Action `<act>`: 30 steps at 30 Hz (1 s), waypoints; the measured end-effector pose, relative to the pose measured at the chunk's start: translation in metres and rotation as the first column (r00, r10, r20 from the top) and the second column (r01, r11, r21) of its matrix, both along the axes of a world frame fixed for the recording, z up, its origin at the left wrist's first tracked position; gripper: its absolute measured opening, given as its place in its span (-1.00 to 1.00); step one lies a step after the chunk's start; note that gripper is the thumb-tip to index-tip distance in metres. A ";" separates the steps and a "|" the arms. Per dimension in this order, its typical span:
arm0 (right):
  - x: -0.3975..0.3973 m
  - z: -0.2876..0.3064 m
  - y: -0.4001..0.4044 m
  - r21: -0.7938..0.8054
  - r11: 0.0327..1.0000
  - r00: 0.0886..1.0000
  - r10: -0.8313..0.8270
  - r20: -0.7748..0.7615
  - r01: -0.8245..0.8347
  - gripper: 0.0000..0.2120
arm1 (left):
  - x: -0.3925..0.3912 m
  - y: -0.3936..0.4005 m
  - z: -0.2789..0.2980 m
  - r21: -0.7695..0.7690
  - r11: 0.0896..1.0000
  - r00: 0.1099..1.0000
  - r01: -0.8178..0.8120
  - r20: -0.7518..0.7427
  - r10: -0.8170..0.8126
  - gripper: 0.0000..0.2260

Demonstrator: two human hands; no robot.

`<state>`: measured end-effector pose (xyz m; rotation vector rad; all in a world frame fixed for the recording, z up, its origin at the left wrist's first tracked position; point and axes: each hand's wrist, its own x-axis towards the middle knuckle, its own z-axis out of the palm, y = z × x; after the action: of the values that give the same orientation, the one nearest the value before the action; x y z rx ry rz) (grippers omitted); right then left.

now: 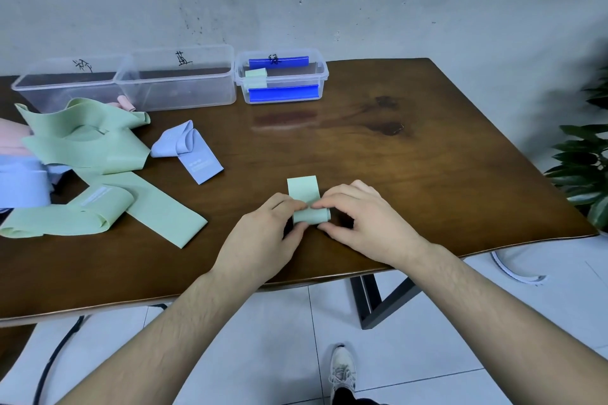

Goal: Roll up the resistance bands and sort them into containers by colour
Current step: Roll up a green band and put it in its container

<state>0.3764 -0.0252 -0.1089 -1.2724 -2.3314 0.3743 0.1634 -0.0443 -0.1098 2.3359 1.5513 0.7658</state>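
Green band lies near the front edge of the wooden table, part rolled, its flat tail pointing away from me; I see my left hand and right hand both pinching the roll, fingertips meeting on top of it. At the back stand three clear tubs, each with a handwritten black character I can't read with certainty: left tub, middle tub, and right tub with blue clips, holding one green roll. Loose green bands are piled at left, a blue band beside them, pink ones at the edge
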 end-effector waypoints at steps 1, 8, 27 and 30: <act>-0.001 0.000 0.001 -0.001 1.000 1.000 -0.008 0.001 0.008 -0.70 | 0.000 0.000 0.000 -0.004 1.000 1.000 -0.007 0.000 0.007 -0.72; -0.001 0.003 0.008 0.004 1.000 0.999 -0.015 0.041 0.014 -0.71 | -0.001 0.001 -0.002 0.045 0.998 0.999 0.037 -0.026 -0.036 -0.73; -0.004 0.004 0.018 -0.033 0.999 0.998 -0.025 0.065 0.027 -0.65 | -0.003 0.017 -0.002 0.053 0.998 0.998 0.026 -0.062 -0.023 -0.68; -0.004 0.004 0.015 0.000 1.000 0.999 -0.019 0.044 0.019 -0.67 | -0.005 0.018 -0.001 0.089 0.995 0.999 0.039 -0.026 -0.037 -0.73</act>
<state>0.3724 -0.0106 -0.1050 -1.3144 -2.3541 0.3439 0.1586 -0.0262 -0.1107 2.4395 1.5070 0.8168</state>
